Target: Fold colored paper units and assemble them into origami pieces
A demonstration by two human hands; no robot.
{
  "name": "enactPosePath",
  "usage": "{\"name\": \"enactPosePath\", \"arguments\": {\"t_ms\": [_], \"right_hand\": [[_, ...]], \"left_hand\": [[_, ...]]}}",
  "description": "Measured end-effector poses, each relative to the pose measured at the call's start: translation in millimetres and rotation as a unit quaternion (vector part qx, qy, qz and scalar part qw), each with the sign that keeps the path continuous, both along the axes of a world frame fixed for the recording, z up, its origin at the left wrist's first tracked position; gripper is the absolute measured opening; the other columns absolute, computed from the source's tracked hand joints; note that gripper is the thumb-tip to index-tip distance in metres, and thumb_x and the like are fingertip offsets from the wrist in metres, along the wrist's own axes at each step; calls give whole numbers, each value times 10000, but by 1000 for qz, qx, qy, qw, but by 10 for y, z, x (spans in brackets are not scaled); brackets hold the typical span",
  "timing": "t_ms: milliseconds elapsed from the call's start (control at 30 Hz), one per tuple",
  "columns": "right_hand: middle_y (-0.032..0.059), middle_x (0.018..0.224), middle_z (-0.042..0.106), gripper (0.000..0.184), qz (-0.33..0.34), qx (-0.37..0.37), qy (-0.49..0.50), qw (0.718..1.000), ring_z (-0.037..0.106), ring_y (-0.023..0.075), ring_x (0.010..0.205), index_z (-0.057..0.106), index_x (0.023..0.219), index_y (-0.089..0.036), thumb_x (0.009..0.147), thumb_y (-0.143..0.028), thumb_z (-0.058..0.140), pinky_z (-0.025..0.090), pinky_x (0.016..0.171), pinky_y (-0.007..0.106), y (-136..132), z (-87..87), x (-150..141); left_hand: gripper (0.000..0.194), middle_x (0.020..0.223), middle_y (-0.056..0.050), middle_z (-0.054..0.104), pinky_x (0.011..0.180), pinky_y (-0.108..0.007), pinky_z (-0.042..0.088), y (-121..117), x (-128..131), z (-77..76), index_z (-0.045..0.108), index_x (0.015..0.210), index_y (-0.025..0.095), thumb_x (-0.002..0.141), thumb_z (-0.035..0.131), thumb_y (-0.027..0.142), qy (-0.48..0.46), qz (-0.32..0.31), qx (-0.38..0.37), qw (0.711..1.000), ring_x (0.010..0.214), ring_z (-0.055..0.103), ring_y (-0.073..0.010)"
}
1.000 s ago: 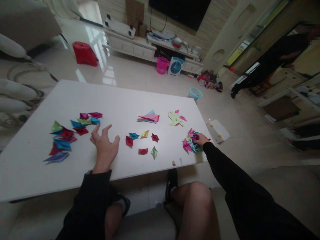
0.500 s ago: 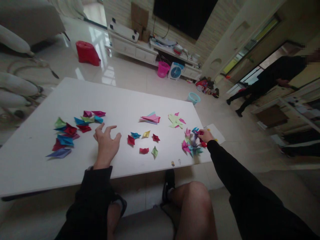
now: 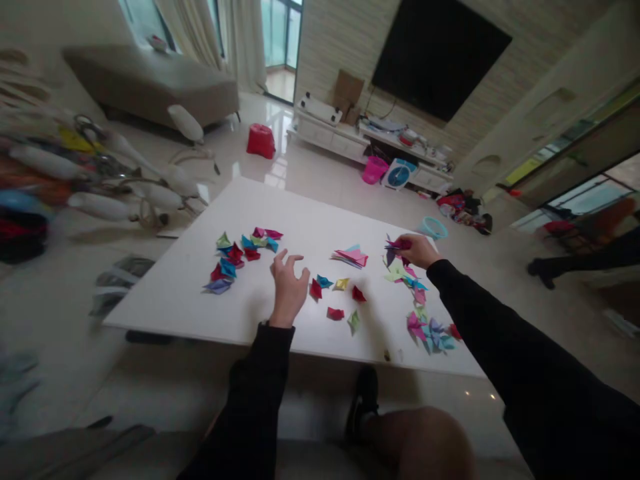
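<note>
My right hand (image 3: 419, 251) is raised over the right side of the white table (image 3: 300, 207), its fingers pinched on dark purple folded-paper cranes (image 3: 397, 246); how many is unclear. Below it lies a pale green folded-paper piece (image 3: 395, 269), partly covered by my hand. Nearer the front right edge is a cluster of paper cranes (image 3: 433, 333) in pink, blue and teal. My left hand (image 3: 290, 288) hovers with fingers apart and holds nothing. To its left sit several paper boats (image 3: 227, 267); to its right are more small boats, among them a yellow one (image 3: 341, 285).
A stack of folded-paper planes (image 3: 351, 256) lies toward the table's middle back. Two tiny objects, one a brownish piece (image 3: 387, 356), are at the front edge. Beyond the table stand a pink bin (image 3: 375, 171), a fan (image 3: 399, 174) and a teal basket (image 3: 434, 228). A person's legs (image 3: 590, 255) show at right.
My right hand has moved from the crane cluster back along the table's right side, carrying purple paper. My left hand stays open beside the boats. The camera view has turned left.
</note>
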State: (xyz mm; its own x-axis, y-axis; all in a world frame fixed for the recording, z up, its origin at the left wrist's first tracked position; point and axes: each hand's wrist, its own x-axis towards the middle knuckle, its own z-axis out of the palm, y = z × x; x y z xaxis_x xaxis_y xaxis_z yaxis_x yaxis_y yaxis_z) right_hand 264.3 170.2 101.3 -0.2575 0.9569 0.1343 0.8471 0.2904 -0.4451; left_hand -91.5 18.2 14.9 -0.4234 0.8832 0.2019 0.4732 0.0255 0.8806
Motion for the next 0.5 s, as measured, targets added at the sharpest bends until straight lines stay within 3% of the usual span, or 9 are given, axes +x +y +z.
{"name": "enactPosePath", "arguments": {"t_ms": [100,167,267,367,500], "right_hand": [[13,661,677,102,116,-5,-50,992,591,149,598,723,841,-163,776,-241,712,437,599,254,161,-150,-1135],[35,785,718,103,170,2,-109,979,617,161,715,730,870,-157,778,-190,697,426,657,251,187,-348,-1909],[33,816,730,83,229,-19,-121,966,621,162,750,737,847,-170,776,-209,716,405,673,246,191,-718,-2930],[49,932,741,104,265,-25,-123,956,628,172,839,732,885,-183,789,-179,692,412,723,248,232,-1058,-3693],[91,1096,712,212,271,-31,-118,955,626,193,945,701,1057,-173,864,-168,612,444,793,271,280,-1373,-4328]], "left_hand": [[221,1366,-136,486,1195,-455,335,-36,-31,80,649,1054,207,857,584,130,-16,16,21,1000,1366,438,-294],[223,1339,-134,513,1187,-450,347,-49,-65,113,646,1034,206,847,582,102,-32,24,41,998,1344,460,-284],[220,1277,-124,543,1166,-463,368,-49,-149,130,636,999,201,832,570,73,-55,46,87,994,1310,489,-277],[215,1194,-107,561,1150,-461,376,-40,-266,122,622,973,196,820,567,56,-71,81,128,986,1278,510,-263],[243,1160,-95,568,1105,-445,410,-38,-410,119,611,989,204,813,568,42,-84,114,148,979,1206,535,-245]]}}
